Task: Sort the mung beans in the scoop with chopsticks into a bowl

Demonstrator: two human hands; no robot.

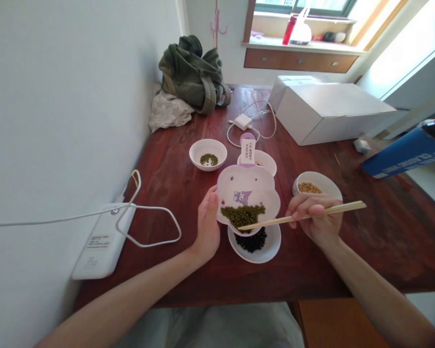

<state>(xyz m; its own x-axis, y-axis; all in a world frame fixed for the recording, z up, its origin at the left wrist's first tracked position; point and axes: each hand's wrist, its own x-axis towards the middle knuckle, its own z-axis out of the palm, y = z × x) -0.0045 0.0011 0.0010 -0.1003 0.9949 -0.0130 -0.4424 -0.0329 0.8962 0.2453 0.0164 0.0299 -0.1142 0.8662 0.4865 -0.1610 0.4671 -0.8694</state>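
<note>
A: A dark red wooden table (188, 285) runs along a white wall (76, 96) toward a bright window (308, 6). What lies at the far end?
B: A green bag (192, 72) on the left, a white box (333, 108) on the right, and a white charger (243, 122) with its cable between them.
A: And the hands?
B: The left hand (207, 222) is closed on the left edge of a flower-shaped plate (264, 186), thumb at the rim, the other fingers mostly hidden. The right hand (317, 215) is closed around chopsticks (286, 219), tips together at the plate's near edge.
A: Where is the plate, and what's on it?
B: In the middle, tilted toward the person, over part of a bowl (273, 249) of black beans (252, 242). I can't tell whether they touch. Green beans (243, 216) gather in its lower part.
A: Anything around it?
B: Behind and left, a white dish (197, 149) with a few green beans; to the right, partly behind the right hand, a white cup (328, 182) of yellow beans (308, 187).
</note>
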